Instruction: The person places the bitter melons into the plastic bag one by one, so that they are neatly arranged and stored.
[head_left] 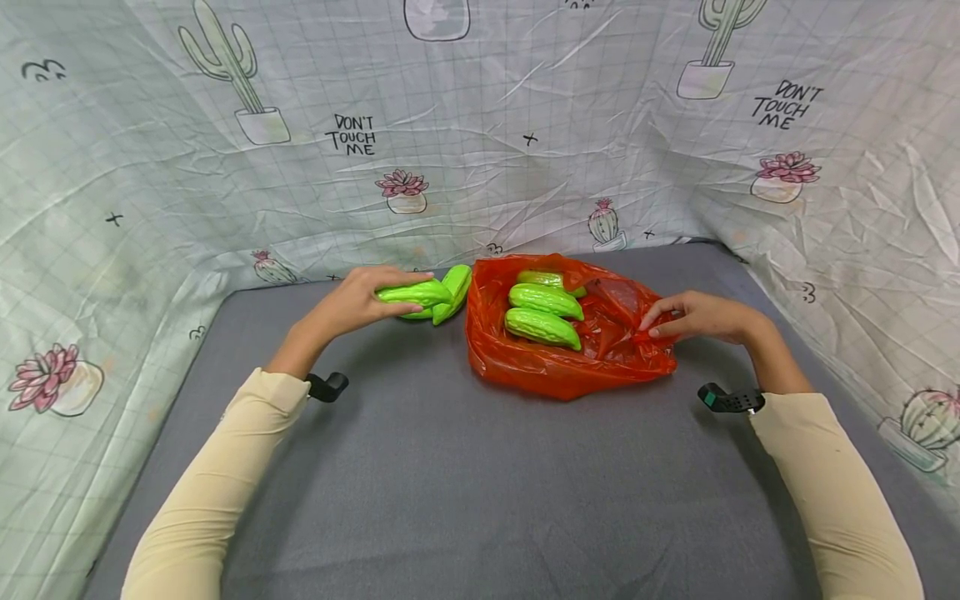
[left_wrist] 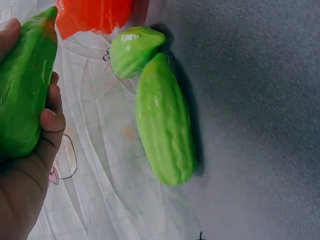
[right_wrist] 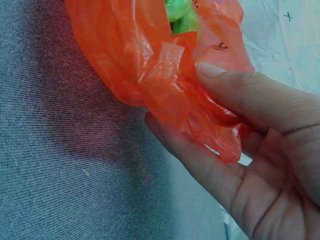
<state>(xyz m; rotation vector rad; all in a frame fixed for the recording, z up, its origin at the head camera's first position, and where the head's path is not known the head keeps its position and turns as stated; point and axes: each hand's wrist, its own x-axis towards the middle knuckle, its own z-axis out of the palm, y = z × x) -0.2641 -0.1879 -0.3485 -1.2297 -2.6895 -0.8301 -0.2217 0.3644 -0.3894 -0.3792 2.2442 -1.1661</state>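
Note:
My left hand [head_left: 358,298] grips a glossy green bitter melon [head_left: 415,293] between thumb and fingers. In the left wrist view this held melon [left_wrist: 22,95] stands out close to the camera, and two more melons lie on the table: one lengthwise [left_wrist: 165,125], the other [left_wrist: 134,50] touching its tip. A red plastic bag [head_left: 540,379] lies with its mouth spread, several bitter melons [head_left: 542,327] inside it. At the bag's right end, my right hand [head_left: 705,317] pinches the gathered plastic [right_wrist: 205,125] between thumb and fingers.
A grey cloth [head_left: 480,483] covers the table. Behind and at both sides hangs a pale curtain [head_left: 480,108] printed with cacti and lettering; its lower edge meets the table just beyond the melons and bag. Black camera straps sit on both wrists.

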